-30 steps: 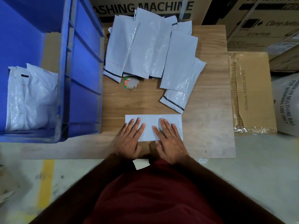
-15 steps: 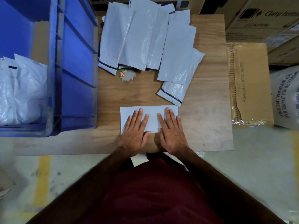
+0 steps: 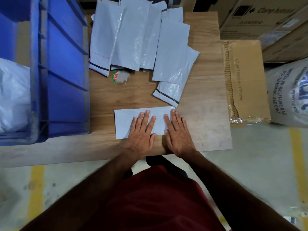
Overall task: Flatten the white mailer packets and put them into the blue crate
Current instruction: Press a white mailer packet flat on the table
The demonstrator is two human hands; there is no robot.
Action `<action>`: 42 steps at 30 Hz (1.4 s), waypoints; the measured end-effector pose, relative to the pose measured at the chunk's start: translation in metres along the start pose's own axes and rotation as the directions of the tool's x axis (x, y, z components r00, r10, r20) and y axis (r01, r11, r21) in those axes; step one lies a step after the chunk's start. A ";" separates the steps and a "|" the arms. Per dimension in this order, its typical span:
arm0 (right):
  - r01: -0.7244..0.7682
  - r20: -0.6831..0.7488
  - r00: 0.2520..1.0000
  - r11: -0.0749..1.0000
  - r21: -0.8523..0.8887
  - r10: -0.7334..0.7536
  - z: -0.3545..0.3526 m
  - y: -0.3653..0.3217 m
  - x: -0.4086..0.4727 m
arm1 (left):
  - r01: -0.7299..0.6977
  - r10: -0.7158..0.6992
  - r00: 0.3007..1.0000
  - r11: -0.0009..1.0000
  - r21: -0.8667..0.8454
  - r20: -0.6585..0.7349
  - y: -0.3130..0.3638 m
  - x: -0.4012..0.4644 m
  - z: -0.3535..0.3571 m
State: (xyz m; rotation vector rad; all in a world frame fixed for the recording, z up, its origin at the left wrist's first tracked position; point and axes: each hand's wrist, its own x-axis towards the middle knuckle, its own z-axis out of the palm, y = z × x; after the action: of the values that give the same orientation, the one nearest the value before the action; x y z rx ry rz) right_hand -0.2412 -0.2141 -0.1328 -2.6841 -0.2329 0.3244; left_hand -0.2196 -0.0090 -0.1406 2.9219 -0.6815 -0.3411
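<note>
The crate stands at the table's left edge, its left part cut off by the frame; white packets in crate lie blurred at its bottom. A pile of mailers covers the table's far edge, the top cut off, partly hiding a round sticker whose writing cannot be read. Near the front edge lies one flat mailer. The left hand presses its middle, fingers straight and slightly spread; the right hand presses its right end the same way, its palm on the wood. Right of the table a carton reads "PATANJALI FOODS LIMITED", a sack "FOR INTERNAL USE ONLY", and a box behind "Clamp bottom" and "CAUTION".
</note>
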 end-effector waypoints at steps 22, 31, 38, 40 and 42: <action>0.029 -0.001 1.000 0.995 -0.096 -0.029 0.008 -0.032 0.018 | 0.066 -0.070 0.997 0.989 -0.131 -0.022 -0.018 -0.020 -0.009; 0.122 0.069 0.991 0.984 -0.133 -0.114 0.023 -0.053 0.028 | 0.224 -0.224 0.975 0.974 -0.034 -0.005 -0.054 -0.035 0.001; 0.155 0.095 0.984 0.987 -0.041 -0.151 0.002 -0.043 0.020 | -0.125 0.125 0.992 0.989 0.075 0.000 -0.073 -0.038 -0.007; 0.147 0.107 0.985 0.986 -0.076 -0.139 -0.001 -0.036 0.010 | -0.117 0.122 0.992 0.984 0.135 -0.032 -0.076 -0.032 -0.006; 0.117 0.131 0.986 0.986 -0.116 -0.102 -0.002 -0.034 0.004 | -0.124 0.139 0.988 0.975 0.184 -0.069 -0.077 -0.030 -0.006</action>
State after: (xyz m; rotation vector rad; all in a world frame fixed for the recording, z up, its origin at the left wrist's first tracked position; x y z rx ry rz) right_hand -0.2411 -0.1837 -0.1174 -2.7614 -0.4503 0.4579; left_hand -0.2123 0.0735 -0.1424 3.0157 -0.9338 -0.1520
